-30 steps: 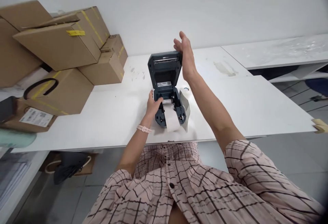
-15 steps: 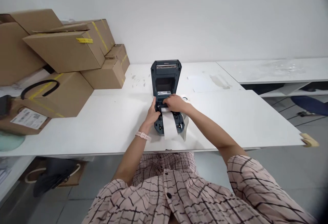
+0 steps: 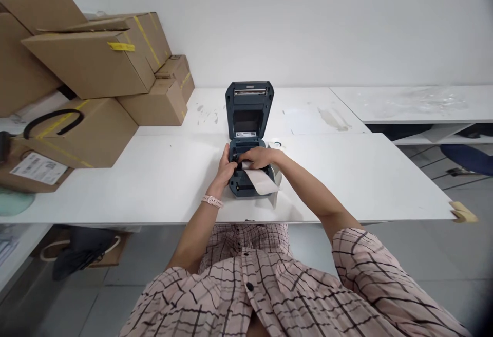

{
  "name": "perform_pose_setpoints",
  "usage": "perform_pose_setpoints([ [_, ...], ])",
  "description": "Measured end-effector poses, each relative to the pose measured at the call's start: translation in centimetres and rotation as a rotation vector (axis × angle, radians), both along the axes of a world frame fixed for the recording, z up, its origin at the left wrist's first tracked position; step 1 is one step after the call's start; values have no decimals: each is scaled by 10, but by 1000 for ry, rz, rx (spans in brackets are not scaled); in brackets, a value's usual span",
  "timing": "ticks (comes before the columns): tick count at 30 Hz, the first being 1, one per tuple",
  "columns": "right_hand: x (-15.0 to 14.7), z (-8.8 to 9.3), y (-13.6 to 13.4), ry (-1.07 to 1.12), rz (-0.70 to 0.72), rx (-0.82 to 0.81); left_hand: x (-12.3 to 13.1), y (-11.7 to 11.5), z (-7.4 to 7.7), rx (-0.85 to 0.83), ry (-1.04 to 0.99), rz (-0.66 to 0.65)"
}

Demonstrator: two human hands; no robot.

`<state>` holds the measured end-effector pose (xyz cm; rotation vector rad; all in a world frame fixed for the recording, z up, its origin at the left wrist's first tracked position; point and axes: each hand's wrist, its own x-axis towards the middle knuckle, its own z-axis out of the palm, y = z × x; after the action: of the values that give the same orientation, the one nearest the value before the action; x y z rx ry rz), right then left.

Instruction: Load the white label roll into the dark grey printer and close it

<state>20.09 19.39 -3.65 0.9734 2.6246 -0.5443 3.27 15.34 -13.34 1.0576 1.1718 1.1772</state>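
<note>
A dark grey label printer point(image 3: 249, 101) stands on the white table with its lid raised toward the wall. My left hand point(image 3: 225, 168), a pink band at its wrist, grips the left side of the printer body, thumb over the inner edge. Inside the open body, my right hand point(image 3: 258, 157) is closed with curled fingers over the label roll, which it mostly hides. From the roll a white paper strip point(image 3: 261, 182) runs toward me, its free end bent to the right. More pale paper hangs beside the printer's right side.
Cardboard boxes point(image 3: 87, 64) are piled at the left, a black curved strap point(image 3: 54, 118) on a lower one. Behind the printer is the wall. A thin paper sheet point(image 3: 300, 121) lies at the back right. The table's front edge has a yellowish piece point(image 3: 463, 212) at its right corner.
The paper strip's free end has swung from hanging straight toward me to the right. Both hands stay at the printer, and the camera view has shifted slightly.
</note>
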Motion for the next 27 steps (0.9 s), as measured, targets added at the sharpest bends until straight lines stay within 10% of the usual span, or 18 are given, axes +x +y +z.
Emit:
perform_pose_setpoints([
  [8, 140, -4, -41, 1139, 144, -414, -3, -6, 0, 2, 52, -11],
  [12, 211, -36, -64, 1169, -393, -263, -3, -9, 8, -20, 81, -23],
  [16, 217, -77, -48, 1064, -824, -166, -2, -11, 12, -20, 68, -28],
  [20, 201, -104, -29, 1042, -889, -234, -2, -12, 14, -19, 80, -22],
  [27, 203, -67, -18, 998, -745, -214, -3, -11, 13, -42, 116, -27],
])
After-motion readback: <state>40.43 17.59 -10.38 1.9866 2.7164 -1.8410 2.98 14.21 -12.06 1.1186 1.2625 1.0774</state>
